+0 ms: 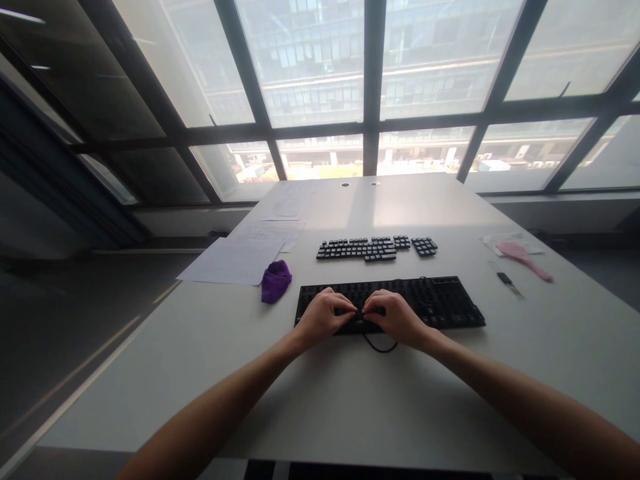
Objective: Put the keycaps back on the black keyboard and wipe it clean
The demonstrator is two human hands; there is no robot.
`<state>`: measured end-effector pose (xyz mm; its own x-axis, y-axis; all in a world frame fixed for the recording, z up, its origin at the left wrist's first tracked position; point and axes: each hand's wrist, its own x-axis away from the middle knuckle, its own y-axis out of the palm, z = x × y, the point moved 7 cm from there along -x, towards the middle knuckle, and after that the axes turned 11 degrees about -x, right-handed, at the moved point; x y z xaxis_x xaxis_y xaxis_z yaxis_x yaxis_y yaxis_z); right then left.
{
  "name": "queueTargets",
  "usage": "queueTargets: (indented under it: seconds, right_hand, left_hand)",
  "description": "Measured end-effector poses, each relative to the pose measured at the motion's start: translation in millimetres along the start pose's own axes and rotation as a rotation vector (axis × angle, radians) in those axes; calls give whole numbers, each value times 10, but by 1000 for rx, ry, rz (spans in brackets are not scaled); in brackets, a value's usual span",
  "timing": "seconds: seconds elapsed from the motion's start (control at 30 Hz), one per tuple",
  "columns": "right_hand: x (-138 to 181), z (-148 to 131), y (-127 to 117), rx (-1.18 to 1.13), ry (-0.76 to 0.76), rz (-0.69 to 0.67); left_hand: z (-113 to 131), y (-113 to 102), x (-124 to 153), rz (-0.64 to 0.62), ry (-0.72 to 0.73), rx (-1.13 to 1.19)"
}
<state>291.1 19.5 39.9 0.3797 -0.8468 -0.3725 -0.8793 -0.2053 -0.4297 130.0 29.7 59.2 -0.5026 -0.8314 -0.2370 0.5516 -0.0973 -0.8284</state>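
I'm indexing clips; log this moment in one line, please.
left hand: fingertips pinched, over black keyboard; right hand: same, beside left; anything held: unclear; keycaps: grouped beyond keyboard; purple cloth: left of keyboard

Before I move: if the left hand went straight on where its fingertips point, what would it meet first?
Probably the right hand, which faces it closely at the keyboard; exact depth is unclear.
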Motion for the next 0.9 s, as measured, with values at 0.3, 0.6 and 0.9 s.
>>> queueTargets:
  seconds: [0.3, 0.6, 0.9]
  right_hand:
    - [11, -36, 18, 59, -69, -30]
    - [68, -143, 68, 189, -216, -56]
    - [86, -237, 53, 266, -186, -123]
  left_hand:
    - [10, 44, 45, 23, 56, -47]
    - [177, 54, 118, 63, 193, -211]
    - [241, 49, 131, 50, 250, -275]
